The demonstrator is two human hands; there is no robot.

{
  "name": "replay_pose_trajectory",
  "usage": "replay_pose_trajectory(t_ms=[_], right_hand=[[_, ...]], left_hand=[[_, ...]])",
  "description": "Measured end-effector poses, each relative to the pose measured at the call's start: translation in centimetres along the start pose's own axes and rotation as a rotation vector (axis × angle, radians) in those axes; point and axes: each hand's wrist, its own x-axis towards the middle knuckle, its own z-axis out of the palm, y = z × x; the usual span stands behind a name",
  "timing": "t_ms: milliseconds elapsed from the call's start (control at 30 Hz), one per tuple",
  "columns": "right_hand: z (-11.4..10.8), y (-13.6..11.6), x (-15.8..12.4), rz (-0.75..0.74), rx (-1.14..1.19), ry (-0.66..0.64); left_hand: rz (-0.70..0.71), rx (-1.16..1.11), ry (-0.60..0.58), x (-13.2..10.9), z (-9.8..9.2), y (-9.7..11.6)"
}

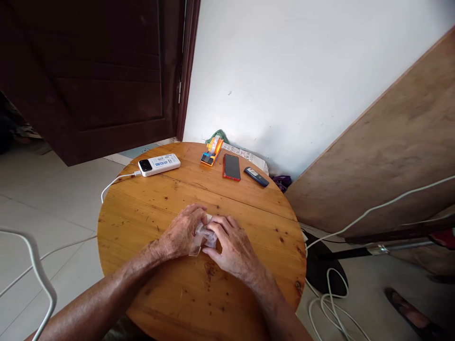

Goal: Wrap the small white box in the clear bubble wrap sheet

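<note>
Your left hand and right hand pinch a crumpled clear plastic packet between them over the middle of the worktop, gripping done, handling seemingly unfinished, release not yet made, the tape dispenser untouched beyond.

Likely a home: ordinary room. Round wooden counter mid-view, phone at its 1 o'clock, power bank at its 11. Dark panelled door at 10, plain white wall at 1, pale tiled floor at 9.
</note>
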Motion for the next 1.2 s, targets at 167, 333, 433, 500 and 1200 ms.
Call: replay_pose_trajectory(t_ms=[167,333,433,500,1200], right_hand=[[0.8,0.5,0.0,-0.004,0.064,0.099],[0.9,1.0,0.0,0.037,0.196,0.203],[0.8,1.1,0.1,0.056,0.24,0.229],[0.8,1.0,0.2,0.068,0.28,0.238],[0.1,0.6,0.0,0.449,0.664,-0.007]], left_hand=[[0.099,-0.027,-0.062,-0.2,-0.3,0.1],[0.104,-0.064,-0.057,-0.2,-0.2,0.2],[0.083,-0.104,-0.056,0.0,-0.1,0.0],[0.061,-0.115,-0.052,0.1,-0.2,-0.2],[-0.25,-0.102,-0.106,0.7,-1.0,1.0]])
